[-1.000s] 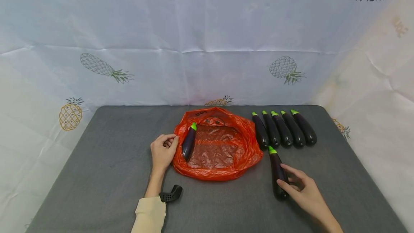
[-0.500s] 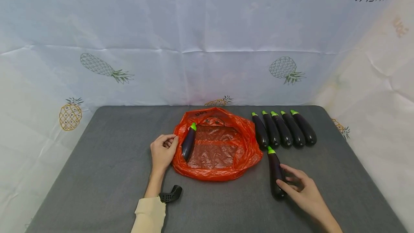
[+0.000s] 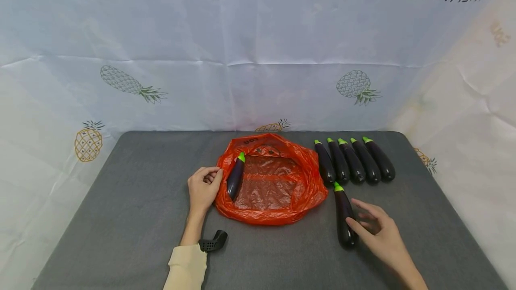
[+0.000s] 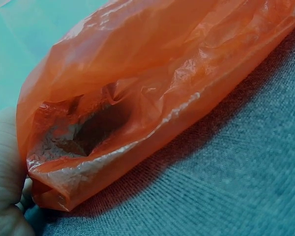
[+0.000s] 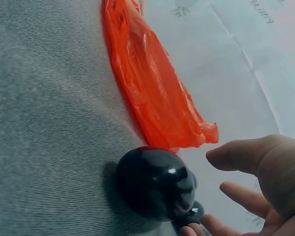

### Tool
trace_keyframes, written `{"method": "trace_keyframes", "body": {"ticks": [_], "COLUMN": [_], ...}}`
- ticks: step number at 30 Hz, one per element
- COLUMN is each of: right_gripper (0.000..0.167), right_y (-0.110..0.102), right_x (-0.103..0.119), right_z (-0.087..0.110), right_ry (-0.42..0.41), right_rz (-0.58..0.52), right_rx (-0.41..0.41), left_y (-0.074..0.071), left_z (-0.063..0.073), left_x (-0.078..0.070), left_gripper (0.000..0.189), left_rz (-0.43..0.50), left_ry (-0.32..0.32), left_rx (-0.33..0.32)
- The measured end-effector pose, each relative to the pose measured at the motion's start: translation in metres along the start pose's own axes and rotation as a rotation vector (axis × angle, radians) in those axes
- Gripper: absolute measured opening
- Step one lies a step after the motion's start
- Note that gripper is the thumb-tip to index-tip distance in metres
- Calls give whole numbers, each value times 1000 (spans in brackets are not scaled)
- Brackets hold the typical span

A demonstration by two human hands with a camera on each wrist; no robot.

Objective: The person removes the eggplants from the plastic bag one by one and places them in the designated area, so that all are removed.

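Observation:
An open red plastic bag (image 3: 269,216) lies on the table with one dark purple eggplant (image 3: 235,180) inside, along its left wall. My left hand (image 3: 203,189) pinches the bag's left rim between thumb and fingers; the left wrist view shows the red film (image 4: 152,69) spreading away from it. Right of the bag, another eggplant with a green stem (image 3: 342,209) lies on the cloth. My right hand (image 3: 380,234) hovers at its right side, fingers spread and loosely bent. In the right wrist view the thumb is clear of the eggplant's round end (image 5: 152,184), while lower fingertips are close to it.
Several eggplants (image 3: 354,164) lie in a slanted row at the back right, next to the bag. Grey cloth (image 3: 133,200) covers the table. A white curtain (image 3: 258,93) with pineapple prints hangs behind. A black wrist device (image 3: 213,241) sits on my left forearm.
My right hand's fingers have come away from the eggplant, which sits slightly further left than a second ago. The left hand and the bag stay put.

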State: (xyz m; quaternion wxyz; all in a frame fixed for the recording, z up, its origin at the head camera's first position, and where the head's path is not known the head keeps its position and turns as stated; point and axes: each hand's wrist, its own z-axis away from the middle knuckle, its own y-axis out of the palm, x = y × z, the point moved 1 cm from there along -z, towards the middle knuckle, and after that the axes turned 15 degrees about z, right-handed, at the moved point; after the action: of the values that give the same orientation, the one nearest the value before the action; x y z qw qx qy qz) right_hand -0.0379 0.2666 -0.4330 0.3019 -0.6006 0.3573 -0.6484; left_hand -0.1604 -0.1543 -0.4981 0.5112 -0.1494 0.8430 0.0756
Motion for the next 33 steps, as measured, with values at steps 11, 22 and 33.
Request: {"method": "trace_keyframes", "body": {"ticks": [11, 22, 33], "right_gripper": [49, 47, 44], "right_y": [-2, 15, 22], "right_x": [19, 56, 79], "right_z": [-8, -19, -29], "right_ry": [-149, -312, -350], "right_rz": [-40, -160, -180], "right_rx": [-109, -108, -115], "left_y": [0, 1, 0], "left_z": [-2, 0, 0], "left_x": [-2, 0, -1], "left_gripper": [4, 5, 5], "left_rz": [-5, -46, -33], "left_ry": [5, 12, 16], "left_rx": [7, 11, 11]}}
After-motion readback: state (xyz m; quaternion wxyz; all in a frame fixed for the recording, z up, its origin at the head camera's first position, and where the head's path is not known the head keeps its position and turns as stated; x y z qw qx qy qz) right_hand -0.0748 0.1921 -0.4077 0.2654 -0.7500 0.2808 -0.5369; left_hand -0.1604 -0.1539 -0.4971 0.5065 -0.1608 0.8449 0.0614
